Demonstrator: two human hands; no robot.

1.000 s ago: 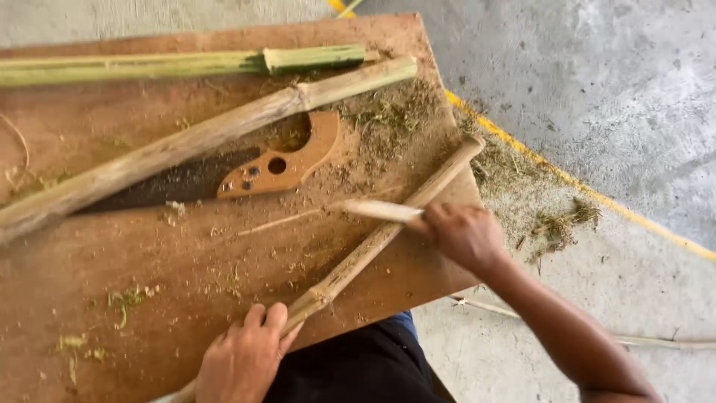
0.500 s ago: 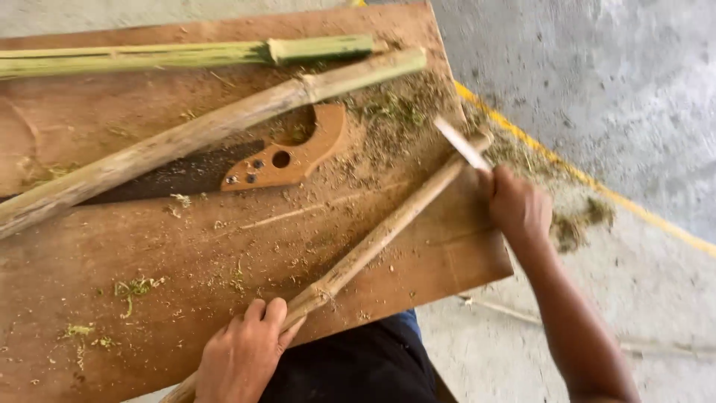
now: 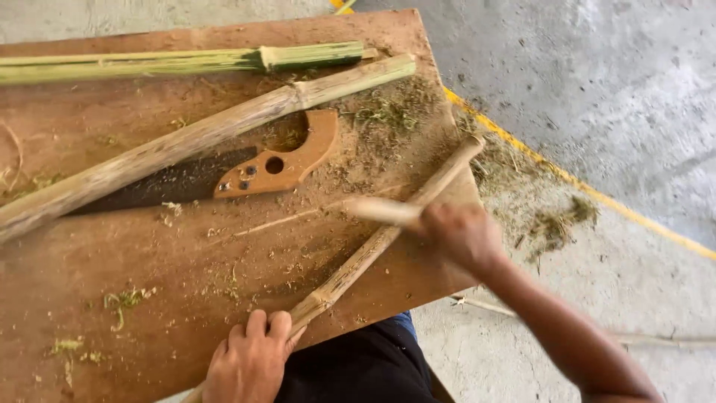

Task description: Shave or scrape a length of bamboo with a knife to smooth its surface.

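Hands work a thin brown stalk (image 3: 388,235) lying slantwise across the near right corner of the wooden counter (image 3: 149,254). The left hand (image 3: 250,362) is wrapped closed around the stalk's near end at the counter's front edge. The right hand (image 3: 462,235) is clenched on a pale blade (image 3: 380,210), blurred, which crosses the stalk about midway. Behind lie a saw with a rusty-brown handle (image 3: 280,160), a thicker grey-brown pole (image 3: 194,138) over its blade, and a green stalk (image 3: 179,61) along the far edge. Shavings (image 3: 384,112) litter the surface.
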